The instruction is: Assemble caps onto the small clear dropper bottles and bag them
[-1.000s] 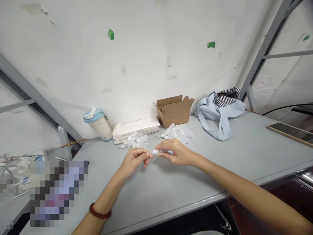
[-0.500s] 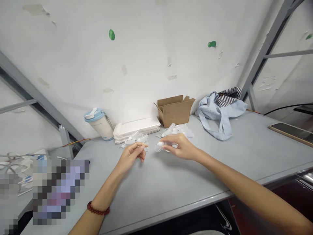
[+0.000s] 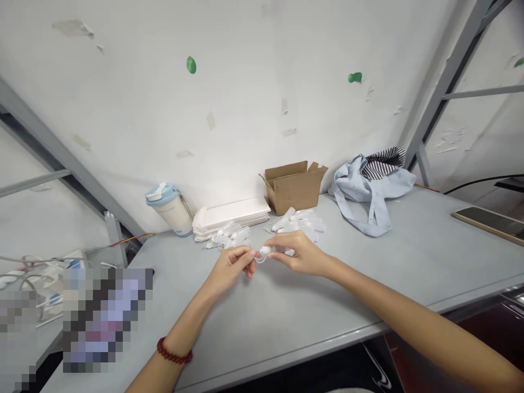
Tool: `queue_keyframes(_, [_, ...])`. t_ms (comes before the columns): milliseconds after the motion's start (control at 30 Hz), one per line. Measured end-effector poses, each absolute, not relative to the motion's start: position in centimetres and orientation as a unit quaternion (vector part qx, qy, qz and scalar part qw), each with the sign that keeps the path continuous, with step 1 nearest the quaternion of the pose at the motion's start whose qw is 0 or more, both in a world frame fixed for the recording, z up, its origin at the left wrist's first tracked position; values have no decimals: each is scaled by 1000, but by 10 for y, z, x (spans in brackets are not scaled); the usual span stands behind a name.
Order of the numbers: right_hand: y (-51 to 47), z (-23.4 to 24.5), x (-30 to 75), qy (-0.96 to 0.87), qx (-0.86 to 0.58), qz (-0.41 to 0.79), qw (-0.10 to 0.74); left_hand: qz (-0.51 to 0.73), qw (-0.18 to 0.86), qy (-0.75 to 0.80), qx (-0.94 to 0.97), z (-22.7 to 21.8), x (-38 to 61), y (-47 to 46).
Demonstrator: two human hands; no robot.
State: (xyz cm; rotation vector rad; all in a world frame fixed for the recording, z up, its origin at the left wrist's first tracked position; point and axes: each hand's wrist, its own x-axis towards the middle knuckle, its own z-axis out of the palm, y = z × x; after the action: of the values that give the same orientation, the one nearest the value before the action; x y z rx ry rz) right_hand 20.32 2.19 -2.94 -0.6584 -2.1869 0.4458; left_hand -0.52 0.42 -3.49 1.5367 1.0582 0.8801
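Above the table's middle, my right hand [image 3: 305, 254] pinches a small translucent white tube [image 3: 266, 250] between thumb and fingers, its white end pointing left. A thin white cord loop [image 3: 261, 261] hangs from that end. My left hand [image 3: 233, 267] meets it there, thumb and forefinger closed on the loop. The right fingers cover much of the tube. Just beyond the hands lie two piles of similar tubes, a left pile [image 3: 229, 236] and a right pile [image 3: 305, 221].
Behind the piles are a stack of white envelopes [image 3: 233, 214] and an open cardboard box [image 3: 297, 191]. A blue-lidded cup [image 3: 170, 210] stands left; a light blue cloth bag [image 3: 364, 188] and a phone [image 3: 491, 222] lie right. The grey table [image 3: 262, 333] ends in front of me.
My left hand has moved right to the tube and now pinches its cord loop. The right hand still holds the tube, slightly lower in view.
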Motion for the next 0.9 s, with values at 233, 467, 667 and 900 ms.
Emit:
queue_keyframes(233, [31, -38, 205, -892, -300, 127, 312, 344, 496, 471, 643, -29, -10, 8])
queue_keyframes(467, [46, -30, 219, -836, -459, 111, 281, 514, 444, 543, 494, -29, -24, 18])
queue_keyframes(667, [44, -20, 223, -839, -505, 114, 171, 588, 426, 577, 374, -28, -25, 20])
queue_keyframes(900, [44, -25, 224, -854, -498, 114, 92, 583, 419, 563, 410, -30, -22, 19])
